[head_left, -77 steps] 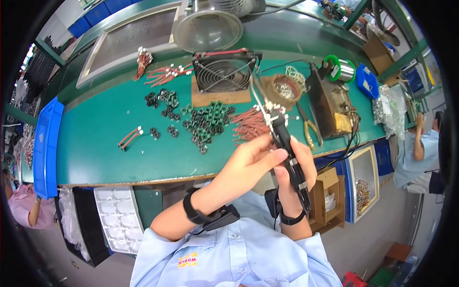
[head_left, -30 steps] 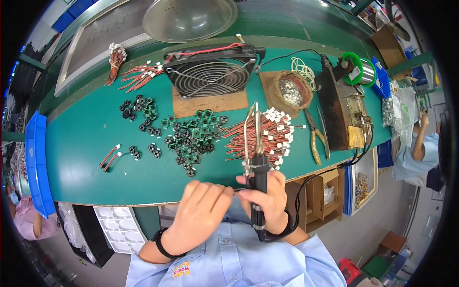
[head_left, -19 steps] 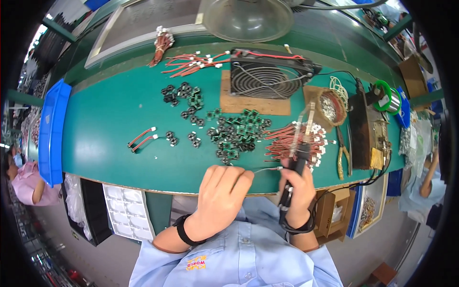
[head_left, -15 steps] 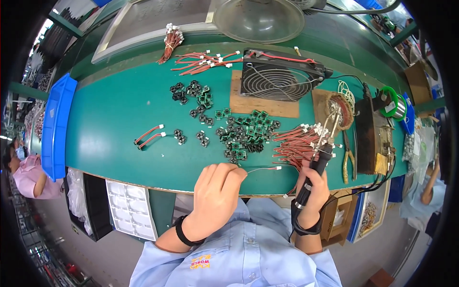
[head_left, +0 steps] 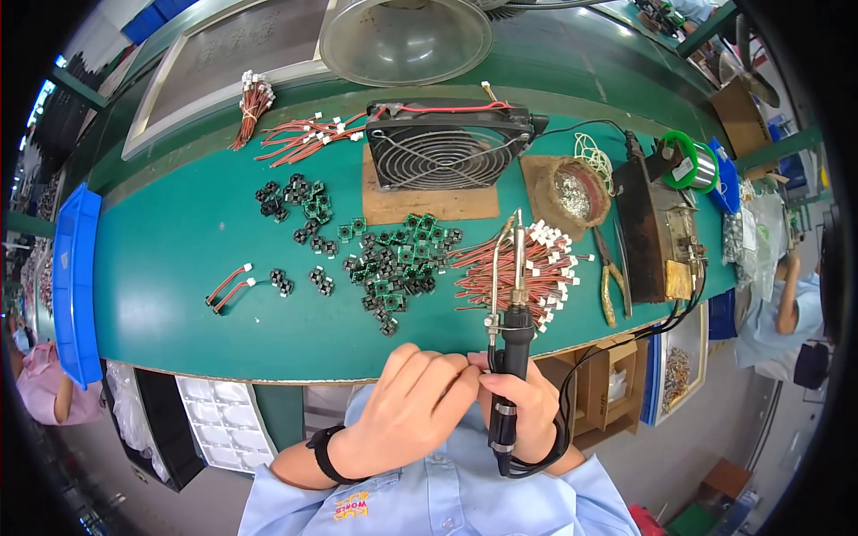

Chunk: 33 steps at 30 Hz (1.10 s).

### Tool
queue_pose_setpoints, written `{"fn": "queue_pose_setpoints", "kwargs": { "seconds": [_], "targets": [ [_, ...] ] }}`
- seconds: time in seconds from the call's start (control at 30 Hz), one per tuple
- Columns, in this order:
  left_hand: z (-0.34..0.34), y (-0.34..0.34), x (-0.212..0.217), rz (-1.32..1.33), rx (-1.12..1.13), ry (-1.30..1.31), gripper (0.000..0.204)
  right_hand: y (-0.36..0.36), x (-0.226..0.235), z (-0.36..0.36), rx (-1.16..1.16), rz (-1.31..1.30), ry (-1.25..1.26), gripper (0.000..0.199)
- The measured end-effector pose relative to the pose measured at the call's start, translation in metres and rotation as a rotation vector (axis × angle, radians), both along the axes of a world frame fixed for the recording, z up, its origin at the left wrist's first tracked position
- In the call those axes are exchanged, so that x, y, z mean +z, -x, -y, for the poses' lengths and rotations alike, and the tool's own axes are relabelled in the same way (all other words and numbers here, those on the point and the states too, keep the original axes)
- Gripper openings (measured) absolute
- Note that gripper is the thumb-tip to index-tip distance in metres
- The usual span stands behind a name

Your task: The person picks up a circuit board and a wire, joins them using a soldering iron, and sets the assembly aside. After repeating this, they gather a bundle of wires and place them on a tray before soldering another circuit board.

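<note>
A: Hands at this entry?

B: Right hand [head_left: 523, 406] was wrapped firmly around one black soldering iron [head_left: 509, 357], tip pointing away over the green bench [head_left: 170, 259]. Left hand [head_left: 407, 406] was curled, fingertips pressed against the right hand beside the iron's handle; whether it pinched anything, I couldn't tell.

A: Counts?

B: One fan [head_left: 447, 143] on one brown board [head_left: 429, 201]. One pair of pliers [head_left: 612, 286]. One solder spool [head_left: 684, 161]. Two loose red leads [head_left: 228, 286] at left. One heap of red leads [head_left: 523, 272] behind the iron; small green-black parts [head_left: 393, 263] too many to count.
</note>
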<state>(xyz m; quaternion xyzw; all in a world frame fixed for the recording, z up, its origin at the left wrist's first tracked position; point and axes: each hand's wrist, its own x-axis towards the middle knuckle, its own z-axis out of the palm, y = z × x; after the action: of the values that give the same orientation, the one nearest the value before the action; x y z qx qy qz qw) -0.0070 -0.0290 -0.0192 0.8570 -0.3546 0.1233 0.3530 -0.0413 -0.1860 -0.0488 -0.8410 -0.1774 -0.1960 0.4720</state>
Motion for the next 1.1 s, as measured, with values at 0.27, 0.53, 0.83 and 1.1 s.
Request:
{"fn": "queue_pose_setpoints", "kwargs": {
  "seconds": [0.27, 0.53, 0.83, 1.1],
  "targets": [
    [-0.004, 0.003, -0.002, -0.043, 0.017, 0.038, 0.026, 0.002, 0.009, 0.015, 0.100, -0.057, 0.006, 0.049],
    [-0.006, 0.003, 0.002, -0.145, 0.011, -0.015, 0.025, -0.005, 0.013, 0.016, 0.130, 0.002, 0.130, 0.034],
    [-0.007, 0.011, -0.005, -0.451, 0.064, 0.408, 0.012, -0.002, -0.004, 0.003, 0.097, 0.005, -0.219, 0.037],
    [-0.080, -0.040, -0.019, -0.146, 0.696, -0.195, 0.023, -0.006, -0.001, 0.007, -0.078, -0.243, -0.626, 0.043]
  ]
}}
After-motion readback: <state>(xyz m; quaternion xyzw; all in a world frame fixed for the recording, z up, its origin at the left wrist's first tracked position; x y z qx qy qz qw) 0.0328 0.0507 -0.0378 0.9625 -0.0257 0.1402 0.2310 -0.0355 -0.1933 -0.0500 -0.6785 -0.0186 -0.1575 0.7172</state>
